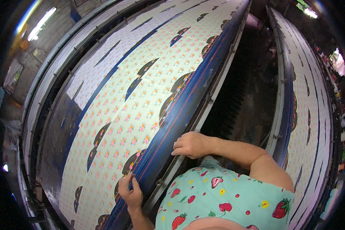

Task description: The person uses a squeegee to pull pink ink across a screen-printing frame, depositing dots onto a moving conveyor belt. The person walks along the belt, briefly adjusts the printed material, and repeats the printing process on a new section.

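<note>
A long table carries pale cloth (132,111) printed with small pink and orange flowers, with dark scalloped motifs along its near edge. At that edge, by a dark scallop (132,163), is my left hand (129,191). Its fingers are bent, with thumb and forefinger tips close together over the cloth's border; whatever they pinch is too small to make out. My right hand (192,145) is closed in a loose fist above the table's metal rail (209,109), its fingers curled under. The inside of that fist is hidden.
A blue strip with thin red lines (172,113) runs between cloth and rail. Right of a dark gap (237,92) stands another long table with similar cloth (308,115). Another pale, rail-edged surface (55,61) lies at the left. Bright lamps hang beyond.
</note>
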Demonstrator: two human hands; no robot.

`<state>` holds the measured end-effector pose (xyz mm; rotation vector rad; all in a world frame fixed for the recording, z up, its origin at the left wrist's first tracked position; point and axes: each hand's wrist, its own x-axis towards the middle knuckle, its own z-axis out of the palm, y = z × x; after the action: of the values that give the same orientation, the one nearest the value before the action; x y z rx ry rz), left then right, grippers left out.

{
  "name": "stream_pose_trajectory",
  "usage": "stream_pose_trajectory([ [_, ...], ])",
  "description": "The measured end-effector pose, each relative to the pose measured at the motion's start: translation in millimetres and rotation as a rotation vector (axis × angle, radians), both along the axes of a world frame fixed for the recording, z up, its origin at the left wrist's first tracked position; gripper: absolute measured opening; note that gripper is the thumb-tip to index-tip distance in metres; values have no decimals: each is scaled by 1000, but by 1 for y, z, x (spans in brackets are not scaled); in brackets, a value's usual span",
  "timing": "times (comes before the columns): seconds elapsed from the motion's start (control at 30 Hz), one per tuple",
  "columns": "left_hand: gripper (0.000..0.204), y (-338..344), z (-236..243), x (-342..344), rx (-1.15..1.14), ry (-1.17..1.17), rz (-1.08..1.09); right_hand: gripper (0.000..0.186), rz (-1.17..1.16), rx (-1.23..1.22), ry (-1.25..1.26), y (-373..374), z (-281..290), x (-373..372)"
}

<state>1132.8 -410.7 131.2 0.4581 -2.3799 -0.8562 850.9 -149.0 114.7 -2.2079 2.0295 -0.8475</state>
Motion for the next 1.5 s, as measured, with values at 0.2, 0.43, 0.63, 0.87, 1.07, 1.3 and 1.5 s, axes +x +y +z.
stream_pose_trajectory([
  [0.2,28,79,15,-108,-9,-55,-257,32,-127,-7,-72,70,32,-96],
  [0.43,27,95,38,-176,-93,-98,-213,30,-126,-12,-133,99,17,-162],
  [0.63,23,91,14,-235,-44,-75,-187,34,-62,60,-153,117,25,-185],
  [0.87,26,131,14,-336,-1,-68,-287,32,-141,-18,-113,172,36,-286],
  [1.07,28,193,24,-460,-136,-71,-257,27,-294,-28,-48,282,20,-429],
  [1.3,27,310,37,-593,-56,-124,-335,25,-220,-88,-57,351,53,-567],
  [1.5,30,354,62,-705,88,-86,-488,28,193,-323,-172,296,110,-603],
])
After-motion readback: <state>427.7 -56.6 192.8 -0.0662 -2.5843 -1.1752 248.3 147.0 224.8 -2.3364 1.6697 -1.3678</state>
